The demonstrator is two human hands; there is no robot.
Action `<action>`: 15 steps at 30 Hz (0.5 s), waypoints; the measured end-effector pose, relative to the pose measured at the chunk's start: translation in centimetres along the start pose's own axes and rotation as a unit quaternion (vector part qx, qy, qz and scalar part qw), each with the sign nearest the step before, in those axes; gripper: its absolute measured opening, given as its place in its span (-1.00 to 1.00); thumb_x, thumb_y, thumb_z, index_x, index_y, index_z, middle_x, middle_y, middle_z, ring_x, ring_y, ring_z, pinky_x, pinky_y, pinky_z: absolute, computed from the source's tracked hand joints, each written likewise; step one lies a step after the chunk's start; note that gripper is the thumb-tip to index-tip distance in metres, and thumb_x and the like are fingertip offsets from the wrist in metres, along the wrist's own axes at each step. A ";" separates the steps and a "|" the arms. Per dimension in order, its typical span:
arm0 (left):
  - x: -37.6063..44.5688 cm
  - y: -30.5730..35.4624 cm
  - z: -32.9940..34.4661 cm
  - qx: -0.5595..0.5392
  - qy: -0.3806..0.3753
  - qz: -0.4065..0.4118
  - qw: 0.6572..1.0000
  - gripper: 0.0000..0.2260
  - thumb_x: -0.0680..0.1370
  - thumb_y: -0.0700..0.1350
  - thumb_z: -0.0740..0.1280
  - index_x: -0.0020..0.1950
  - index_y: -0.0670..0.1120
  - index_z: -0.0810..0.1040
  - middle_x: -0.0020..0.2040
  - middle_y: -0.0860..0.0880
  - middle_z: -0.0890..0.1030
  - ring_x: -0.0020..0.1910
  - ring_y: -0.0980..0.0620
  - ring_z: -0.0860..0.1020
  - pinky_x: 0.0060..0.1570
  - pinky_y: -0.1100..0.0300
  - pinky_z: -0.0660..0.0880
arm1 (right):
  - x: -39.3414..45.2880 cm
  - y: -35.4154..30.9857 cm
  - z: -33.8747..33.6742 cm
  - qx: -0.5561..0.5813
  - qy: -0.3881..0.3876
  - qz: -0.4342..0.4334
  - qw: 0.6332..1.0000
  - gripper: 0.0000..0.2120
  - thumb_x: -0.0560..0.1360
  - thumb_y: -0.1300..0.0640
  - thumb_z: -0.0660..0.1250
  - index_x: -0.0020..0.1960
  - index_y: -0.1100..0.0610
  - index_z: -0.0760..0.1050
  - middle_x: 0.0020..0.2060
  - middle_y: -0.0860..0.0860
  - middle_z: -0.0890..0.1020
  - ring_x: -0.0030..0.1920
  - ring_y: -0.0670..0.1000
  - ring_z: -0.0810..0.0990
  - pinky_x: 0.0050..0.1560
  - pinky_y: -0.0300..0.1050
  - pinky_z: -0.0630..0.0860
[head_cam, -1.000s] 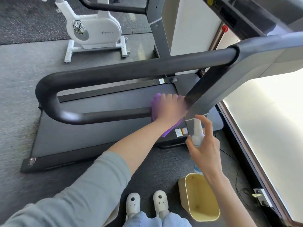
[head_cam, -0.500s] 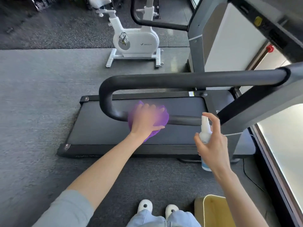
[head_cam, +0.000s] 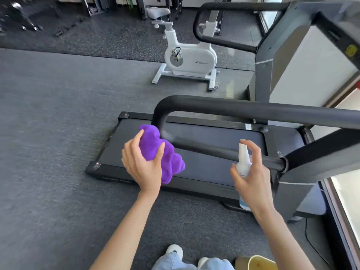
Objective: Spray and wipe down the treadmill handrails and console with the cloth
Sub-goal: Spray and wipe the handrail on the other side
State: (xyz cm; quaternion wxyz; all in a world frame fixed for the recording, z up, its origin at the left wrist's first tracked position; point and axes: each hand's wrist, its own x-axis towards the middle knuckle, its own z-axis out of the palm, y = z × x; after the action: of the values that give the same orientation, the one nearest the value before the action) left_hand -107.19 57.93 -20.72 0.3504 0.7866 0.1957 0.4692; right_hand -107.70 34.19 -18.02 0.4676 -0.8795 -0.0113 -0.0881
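Observation:
A black looped handrail [head_cam: 233, 110] of the treadmill runs across the middle of the view, above the dark running belt [head_cam: 204, 162]. My left hand [head_cam: 144, 164] grips a bunched purple cloth [head_cam: 161, 154] at the bend of the loop's lower bar. The cloth touches or sits just beside that bend. My right hand [head_cam: 251, 176] holds a small white spray bottle [head_cam: 243, 162] upright, with the index finger over its nozzle, close to the lower bar. The console is at the upper right edge, mostly out of view.
A white exercise bike [head_cam: 189, 59] stands on the grey floor behind the treadmill. A second handrail loop [head_cam: 220, 22] rises at the upper right. A yellow bin [head_cam: 259, 263] sits by my feet at the bottom right. A bright window runs along the right edge.
My left hand slid the cloth leftward along the lower bar from near the upright to the bend, and the cloth is now bunched. My right hand kept the bottle raised. The view swung left.

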 end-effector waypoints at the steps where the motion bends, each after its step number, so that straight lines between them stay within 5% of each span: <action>1: 0.7 0.5 0.0 -0.032 0.030 -0.010 0.999 -0.49 0.47 0.16 0.39 0.28 -0.15 0.50 0.11 -0.04 0.54 0.09 -0.03 0.48 0.13 0.12 0.34 | -0.1 0.0 0.2 -0.001 -0.003 0.001 1.000 -0.39 0.51 0.29 0.36 0.35 -0.28 0.28 -0.26 -0.09 0.55 -0.30 0.10 0.55 -0.21 0.02 0.50; 5: 4.0 3.3 2.5 -0.090 0.077 -0.013 0.993 -0.45 0.50 0.14 0.38 0.33 -0.19 0.45 0.18 -0.06 0.50 0.17 -0.06 0.47 0.18 0.08 0.37 | -0.5 0.2 0.8 -0.007 -0.011 0.000 1.000 -0.39 0.51 0.29 0.36 0.34 -0.27 0.28 -0.32 -0.10 0.52 -0.36 0.04 0.49 -0.29 -0.06 0.41; 10: 4.9 3.9 6.3 -0.019 -0.034 -0.037 0.999 -0.31 0.41 0.21 0.40 0.44 -0.11 0.39 0.27 -0.09 0.52 0.22 -0.13 0.50 0.17 -0.02 0.38 | -0.2 0.3 1.6 -0.020 -0.012 0.005 1.000 -0.41 0.50 0.29 0.37 0.33 -0.25 0.30 -0.38 -0.10 0.49 -0.39 0.02 0.49 -0.32 -0.10 0.36; 15: 5.2 0.9 7.0 -0.010 -0.021 -0.038 0.999 -0.33 0.35 0.13 0.52 0.39 -0.06 0.44 0.23 0.04 0.58 0.17 0.01 0.53 0.13 0.17 0.40 | 0.6 0.2 2.0 -0.023 -0.017 -0.002 1.000 -0.40 0.49 0.30 0.36 0.36 -0.22 0.29 -0.39 -0.11 0.47 -0.41 0.02 0.46 -0.33 -0.12 0.37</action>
State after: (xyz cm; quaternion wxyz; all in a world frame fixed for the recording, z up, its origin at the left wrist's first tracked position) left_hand -98.56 58.05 -19.18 0.3803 0.7848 0.2129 0.4406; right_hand -106.82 35.74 -19.15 0.4471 -0.8912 -0.0192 -0.0742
